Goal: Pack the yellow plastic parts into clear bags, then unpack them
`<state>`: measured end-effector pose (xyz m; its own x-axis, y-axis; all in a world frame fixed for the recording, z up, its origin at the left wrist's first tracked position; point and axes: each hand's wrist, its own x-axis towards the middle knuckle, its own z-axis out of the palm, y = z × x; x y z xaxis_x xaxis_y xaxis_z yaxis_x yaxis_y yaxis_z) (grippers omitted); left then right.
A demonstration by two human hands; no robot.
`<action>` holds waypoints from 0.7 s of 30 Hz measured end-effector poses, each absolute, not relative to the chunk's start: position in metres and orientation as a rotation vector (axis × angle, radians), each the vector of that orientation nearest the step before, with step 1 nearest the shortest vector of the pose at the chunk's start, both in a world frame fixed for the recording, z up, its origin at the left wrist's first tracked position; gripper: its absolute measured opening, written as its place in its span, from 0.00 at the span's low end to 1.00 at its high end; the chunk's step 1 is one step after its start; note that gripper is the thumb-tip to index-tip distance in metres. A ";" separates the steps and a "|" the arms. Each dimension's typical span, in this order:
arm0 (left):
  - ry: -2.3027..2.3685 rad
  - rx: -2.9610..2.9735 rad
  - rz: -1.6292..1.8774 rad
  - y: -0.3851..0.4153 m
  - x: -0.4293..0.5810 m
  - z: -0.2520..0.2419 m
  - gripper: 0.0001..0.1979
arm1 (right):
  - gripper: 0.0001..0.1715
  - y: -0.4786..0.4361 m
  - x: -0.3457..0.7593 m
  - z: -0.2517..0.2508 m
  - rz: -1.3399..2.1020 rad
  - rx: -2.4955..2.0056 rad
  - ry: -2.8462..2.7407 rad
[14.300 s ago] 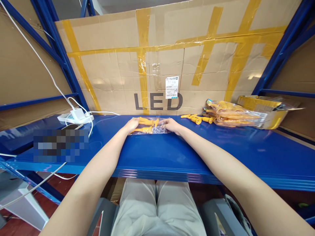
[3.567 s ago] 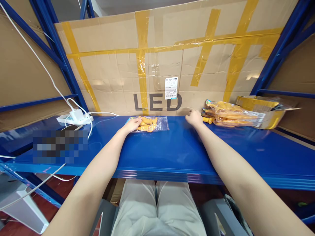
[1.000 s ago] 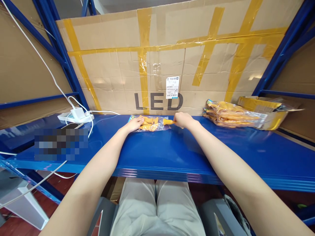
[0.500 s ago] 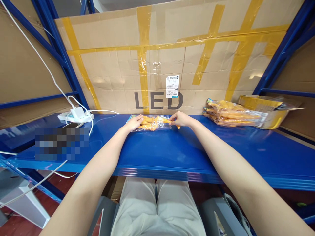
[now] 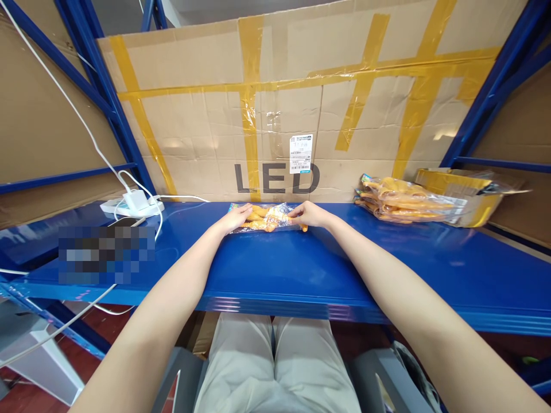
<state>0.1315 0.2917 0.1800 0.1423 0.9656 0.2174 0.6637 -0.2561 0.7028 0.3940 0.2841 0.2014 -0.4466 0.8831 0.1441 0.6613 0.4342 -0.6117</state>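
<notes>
Where the cardboard panel [image 5: 198,137] rises: taped in yellow and lettered LED, it closes off the back of the workspace.
Blue shelf [image 5: 267,269]: smooth and glossy, a surface on which thin film would likely slide unless pressed down.
Stack of filled bags [image 5: 408,201]: orange goods in plastic lie at right, beside a battered carton [image 5: 477,212].
Clear bag [image 5: 284,210]: flat on the blue shelf near the cardboard panel's foot, it lies between the left hand [image 5: 235,218] and the right hand [image 5: 312,214]; the film looks light, limp and slippery, apt to crinkle and perhaps to tear at a seam. The ends look the best places to take hold, 1 pressed down and 1 pinched.
Right hand: fingers drawn in narrow on the clear bag's right end; whether anything is pinched along with the film is hidden.
Left hand: fingers stretched across the bag's left end; with the thumb out of sight, it is impossible to tell whether they grip or only press.
Orange pieces [image 5: 257,215]: inside the clear bag, they appear to be light molded plastic or rubber, firmer than the film and unlikely to break; a slim middle seems the surest hold.
Orange tip [image 5: 305,228]: 1 end shows just below the right hand, inside or outside the film unclear.
</notes>
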 end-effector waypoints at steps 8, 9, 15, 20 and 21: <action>1.265 1.788 0.970 0.281 0.142 0.184 0.26 | 0.04 0.285 0.397 0.198 0.705 -1.306 -2.194; 1.252 1.773 0.972 0.278 0.143 0.185 0.26 | 0.05 0.284 0.396 0.198 0.724 -1.298 -2.207; 1.145 1.749 0.955 0.273 0.147 0.186 0.24 | 0.11 0.283 0.387 0.199 0.752 -1.190 -2.135; 1.339 1.808 1.014 0.273 0.150 0.189 0.24 | 0.27 0.282 0.380 0.197 0.798 -1.145 -2.056; 1.361 1.829 1.004 0.272 0.150 0.190 0.24 | 0.28 0.282 0.380 0.196 0.799 -1.147 -2.055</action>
